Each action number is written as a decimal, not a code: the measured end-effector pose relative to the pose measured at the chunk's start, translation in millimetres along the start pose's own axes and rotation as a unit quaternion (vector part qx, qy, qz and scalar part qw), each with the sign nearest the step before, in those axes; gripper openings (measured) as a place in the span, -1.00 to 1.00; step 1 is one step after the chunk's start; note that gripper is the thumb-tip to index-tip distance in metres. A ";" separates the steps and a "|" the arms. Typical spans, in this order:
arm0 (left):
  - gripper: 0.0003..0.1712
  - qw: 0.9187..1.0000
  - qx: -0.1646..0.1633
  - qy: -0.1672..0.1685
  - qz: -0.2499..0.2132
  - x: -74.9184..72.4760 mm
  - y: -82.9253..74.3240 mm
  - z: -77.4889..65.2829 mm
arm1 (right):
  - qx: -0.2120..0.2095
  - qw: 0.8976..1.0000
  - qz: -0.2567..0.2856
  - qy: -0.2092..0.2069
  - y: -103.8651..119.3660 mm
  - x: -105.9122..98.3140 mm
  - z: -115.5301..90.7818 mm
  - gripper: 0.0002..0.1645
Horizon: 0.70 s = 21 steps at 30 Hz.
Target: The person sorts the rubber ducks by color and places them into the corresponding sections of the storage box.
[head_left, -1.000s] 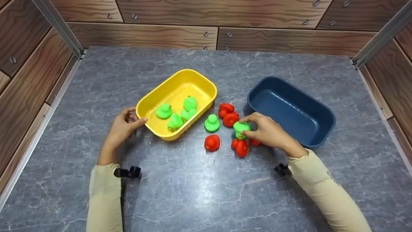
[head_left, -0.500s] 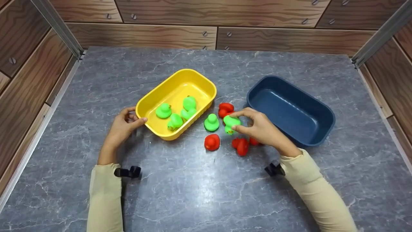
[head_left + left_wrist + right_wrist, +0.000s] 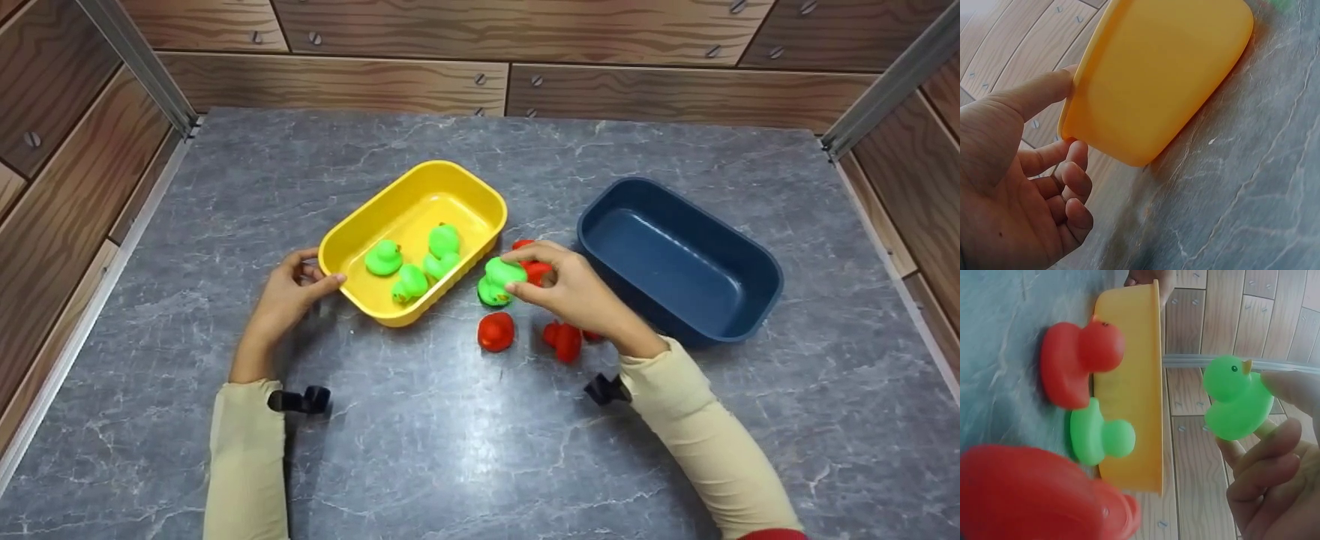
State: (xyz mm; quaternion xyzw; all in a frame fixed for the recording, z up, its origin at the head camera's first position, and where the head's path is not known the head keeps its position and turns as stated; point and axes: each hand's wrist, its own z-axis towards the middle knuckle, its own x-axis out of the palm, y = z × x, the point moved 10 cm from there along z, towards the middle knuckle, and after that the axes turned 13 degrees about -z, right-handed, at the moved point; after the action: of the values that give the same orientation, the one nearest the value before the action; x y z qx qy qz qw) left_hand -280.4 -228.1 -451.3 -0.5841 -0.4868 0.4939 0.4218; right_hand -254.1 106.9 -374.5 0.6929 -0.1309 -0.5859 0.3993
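My right hand (image 3: 574, 289) pinches a green rubber duck (image 3: 1238, 399) between thumb and fingers, raised over the table. In the head view this duck overlaps another green duck (image 3: 1098, 436) that sits on the table beside the yellow bin (image 3: 360, 225). The left hand (image 3: 289, 296) grips that bin by its left end, thumb (image 3: 1044, 95) at the rim and fingertips under it. Several green ducks (image 3: 384, 259) lie inside the yellow bin. Red ducks (image 3: 496, 332) are on the table around the right hand, some partly hidden by it.
A dark blue bin (image 3: 675, 262) stands on the right, with nothing seen inside. Wood-patterned walls (image 3: 337, 82) enclose the grey marbled table (image 3: 420, 450) at the back and sides. A red duck (image 3: 568, 343) lies below the right wrist.
My right hand has carried the green duck leftward, from above the red ducks toward the yellow bin. The left hand and both bins keep their places.
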 end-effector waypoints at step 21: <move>-0.28 1.000 0.002 -0.002 -0.005 -0.2 -0.5 -0.2 | -0.013 0.999 0.038 -0.030 26.8 18.5 28.3 -0.62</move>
State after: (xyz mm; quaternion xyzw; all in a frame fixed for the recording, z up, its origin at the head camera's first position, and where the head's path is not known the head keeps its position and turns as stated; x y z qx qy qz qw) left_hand -280.3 -228.2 -450.8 -0.5800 -0.4893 0.4940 0.4245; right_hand -267.3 66.2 -368.5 0.6640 -0.1614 -0.5925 0.4266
